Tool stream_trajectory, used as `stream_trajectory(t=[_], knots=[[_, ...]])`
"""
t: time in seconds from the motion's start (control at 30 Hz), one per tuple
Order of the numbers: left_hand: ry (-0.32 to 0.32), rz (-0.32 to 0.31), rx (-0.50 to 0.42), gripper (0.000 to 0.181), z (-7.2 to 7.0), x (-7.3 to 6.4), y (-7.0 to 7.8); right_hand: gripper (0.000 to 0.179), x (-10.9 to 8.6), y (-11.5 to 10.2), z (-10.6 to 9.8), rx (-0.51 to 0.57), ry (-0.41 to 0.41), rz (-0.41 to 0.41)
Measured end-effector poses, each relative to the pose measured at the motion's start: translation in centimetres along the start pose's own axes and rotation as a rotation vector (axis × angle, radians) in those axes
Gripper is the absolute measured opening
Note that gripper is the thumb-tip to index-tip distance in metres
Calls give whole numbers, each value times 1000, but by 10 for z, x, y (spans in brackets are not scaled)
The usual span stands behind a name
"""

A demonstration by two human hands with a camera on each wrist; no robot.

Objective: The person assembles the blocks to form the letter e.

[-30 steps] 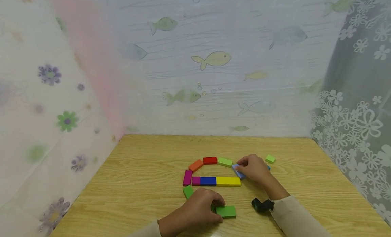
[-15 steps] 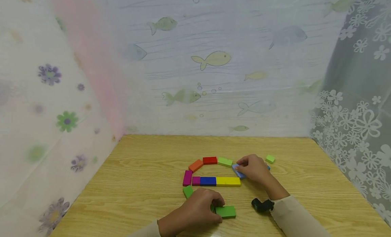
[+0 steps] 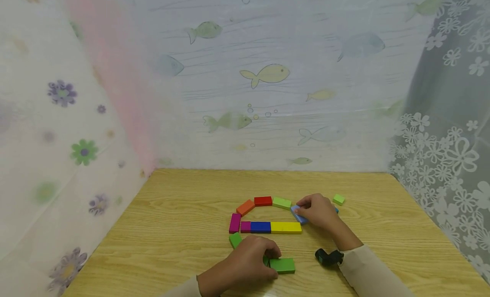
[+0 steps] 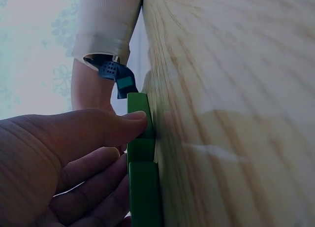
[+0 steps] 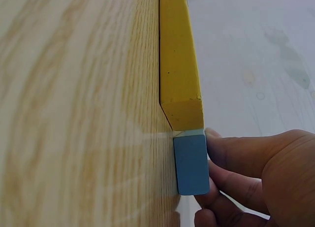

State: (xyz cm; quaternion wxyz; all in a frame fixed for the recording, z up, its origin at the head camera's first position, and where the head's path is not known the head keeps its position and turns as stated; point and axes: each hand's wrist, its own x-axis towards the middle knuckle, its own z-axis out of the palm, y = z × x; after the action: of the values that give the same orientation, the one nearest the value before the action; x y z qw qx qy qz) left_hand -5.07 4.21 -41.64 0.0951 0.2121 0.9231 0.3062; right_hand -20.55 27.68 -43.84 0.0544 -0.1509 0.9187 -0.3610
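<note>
My left hand pinches a green block near the front of the table, thumb on the near side and fingers on the far side. Another green block lies end to end with it in the left wrist view, mostly hidden by the hand in the head view. Farther back, my right hand pinches a light blue block, which is set at a slant. That block sits close to the end of the long yellow block; in the right wrist view its blue end shows below the yellow one.
A lime block, a red block, an orange block, a magenta block and a green block form a curve. Inside it, a small magenta block and a dark blue block adjoin the yellow one. A small lime block lies beyond my right hand.
My left hand and the green block in it have shifted very slightly to the left. The right hand and the light blue block hold still.
</note>
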Motion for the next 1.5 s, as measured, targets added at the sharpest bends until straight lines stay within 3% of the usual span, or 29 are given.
stream_trajectory(t=[0.67,1.1,1.5], knots=[[-1,6,-9,29,1,1,-4,28,-1,-3,0,-39,3,-5],[-6,5,17,28,1,1,-4,35,0,-7,-4,-154,16,-18],[-6,4,37,29,0,2,-4,39,-1,8,-32,-233,61,-32]])
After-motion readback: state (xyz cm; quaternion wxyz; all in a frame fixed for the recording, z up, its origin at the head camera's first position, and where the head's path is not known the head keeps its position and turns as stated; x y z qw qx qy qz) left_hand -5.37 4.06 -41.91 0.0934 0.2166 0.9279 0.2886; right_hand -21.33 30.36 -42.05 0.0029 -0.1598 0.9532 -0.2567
